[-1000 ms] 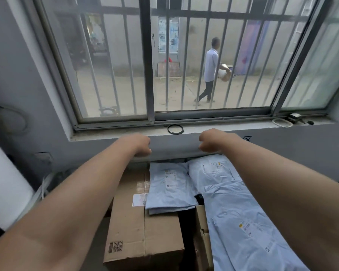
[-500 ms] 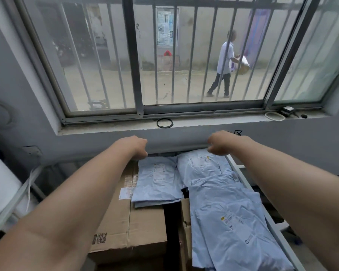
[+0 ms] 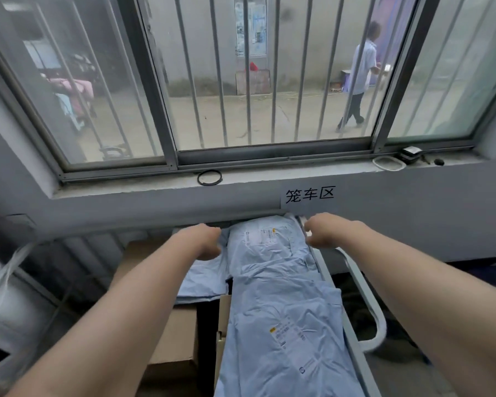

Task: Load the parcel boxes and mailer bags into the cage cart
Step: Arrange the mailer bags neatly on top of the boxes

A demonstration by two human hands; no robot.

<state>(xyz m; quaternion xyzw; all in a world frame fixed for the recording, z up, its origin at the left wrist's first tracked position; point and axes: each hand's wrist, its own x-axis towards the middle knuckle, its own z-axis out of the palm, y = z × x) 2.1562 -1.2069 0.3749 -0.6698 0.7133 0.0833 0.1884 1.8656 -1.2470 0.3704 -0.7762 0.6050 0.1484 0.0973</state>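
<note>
Pale-blue bags (image 3: 284, 325) lie in the cart (image 3: 364, 287), long axis running six to twelve, with a box (image 3: 181, 333) at eight o'clock. The far bag (image 3: 264, 242) sits at twelve between the hands: left hand (image 3: 205, 242) at its left edge, right hand (image 3: 324, 230) by the rail. Both are equally near it (curled and apart; I cannot tell what they grip).

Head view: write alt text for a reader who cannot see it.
Two bare arms reach across a cage cart holding light blue mailer bags and cardboard boxes; left hand and right hand curl at its far end, below a barred window.
</note>
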